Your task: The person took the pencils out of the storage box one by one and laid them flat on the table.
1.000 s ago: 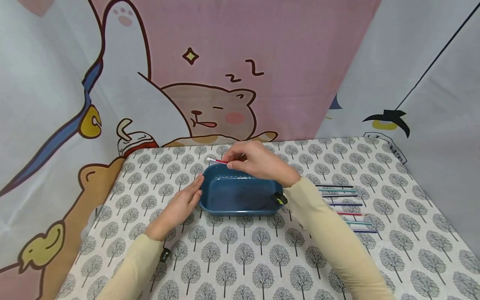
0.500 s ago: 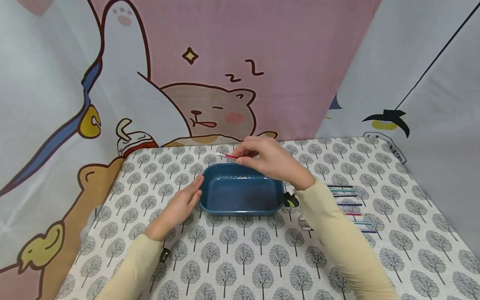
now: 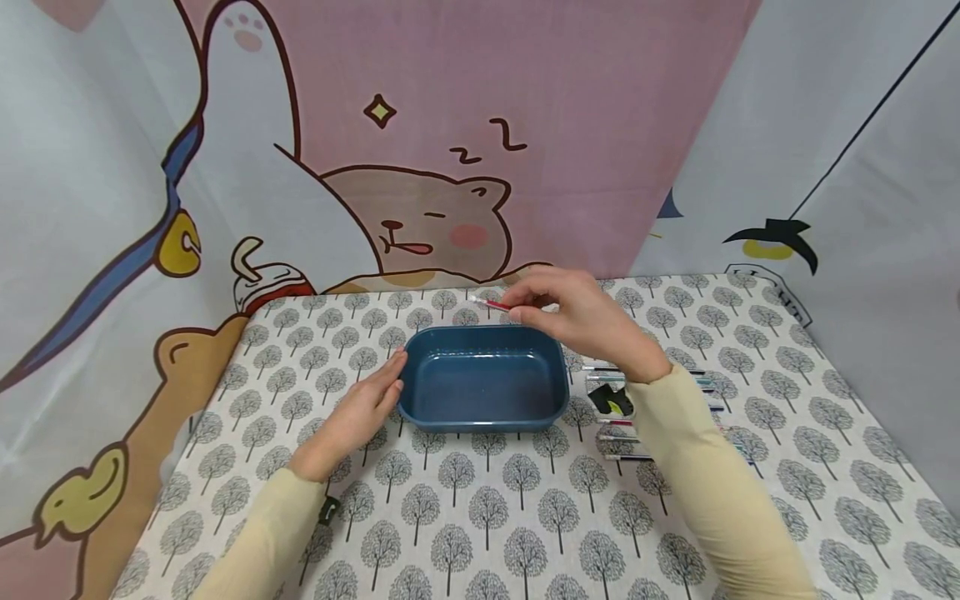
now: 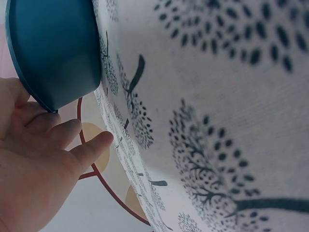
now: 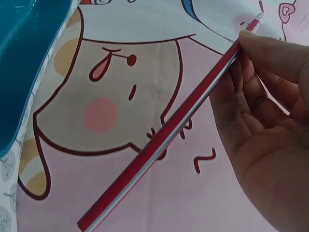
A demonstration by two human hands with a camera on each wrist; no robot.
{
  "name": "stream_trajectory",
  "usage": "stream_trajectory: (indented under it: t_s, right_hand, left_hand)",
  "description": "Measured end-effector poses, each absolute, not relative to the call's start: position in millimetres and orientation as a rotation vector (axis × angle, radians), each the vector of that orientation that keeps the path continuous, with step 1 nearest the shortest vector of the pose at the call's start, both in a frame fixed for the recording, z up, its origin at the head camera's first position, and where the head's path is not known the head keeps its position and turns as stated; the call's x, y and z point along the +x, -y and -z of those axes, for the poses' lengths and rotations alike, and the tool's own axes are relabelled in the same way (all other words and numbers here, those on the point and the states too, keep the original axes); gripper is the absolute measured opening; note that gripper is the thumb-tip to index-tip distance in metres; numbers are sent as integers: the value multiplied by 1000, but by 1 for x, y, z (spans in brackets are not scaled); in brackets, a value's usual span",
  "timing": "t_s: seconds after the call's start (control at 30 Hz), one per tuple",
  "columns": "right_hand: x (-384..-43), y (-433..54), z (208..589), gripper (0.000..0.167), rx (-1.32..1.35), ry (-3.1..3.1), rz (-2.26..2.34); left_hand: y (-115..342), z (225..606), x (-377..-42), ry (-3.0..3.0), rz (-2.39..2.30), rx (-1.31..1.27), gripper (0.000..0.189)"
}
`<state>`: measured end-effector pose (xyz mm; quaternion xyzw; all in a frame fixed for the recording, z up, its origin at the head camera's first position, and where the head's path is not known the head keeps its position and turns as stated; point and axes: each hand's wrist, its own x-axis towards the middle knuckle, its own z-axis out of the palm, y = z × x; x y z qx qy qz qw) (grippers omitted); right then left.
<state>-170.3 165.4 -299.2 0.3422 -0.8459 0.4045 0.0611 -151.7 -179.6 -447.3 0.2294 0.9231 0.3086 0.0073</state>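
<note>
A dark blue rectangular tray (image 3: pixel 483 387) stands on the table in the middle of the head view. My left hand (image 3: pixel 365 408) touches its left end with fingers extended along the rim; in the left wrist view the fingers (image 4: pixel 91 147) lie against the outside edge. Behind the tray's right back corner, my right hand (image 3: pixel 577 312) holds a red pencil (image 3: pixel 491 304) raised above the cloth. The right wrist view shows this red-and-white striped pencil (image 5: pixel 159 140) pinched near its whitish end between thumb and fingers, slanting across the view.
Several pencils (image 3: pixel 628 457) lie in a row to the tray's right, partly hidden by the right sleeve (image 3: pixel 712 483). A tree-patterned cloth (image 3: pixel 457 533) covers the table. Cartoon-printed curtains (image 3: pixel 600 125) hang behind and at both sides.
My right hand has moved to the right and slightly back with the red pencil, off the tray's back rim. The left hand and tray have stayed put. The row's left ends now show.
</note>
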Motion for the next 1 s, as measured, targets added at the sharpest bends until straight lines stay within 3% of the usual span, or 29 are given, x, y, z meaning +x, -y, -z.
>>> stream_trajectory:
  t_s: [1.0]
  right_hand:
    - [-175,-234,330,13,873,2666,-1093]
  left_hand:
    - [180,447,-153,-2893,-960,732,52]
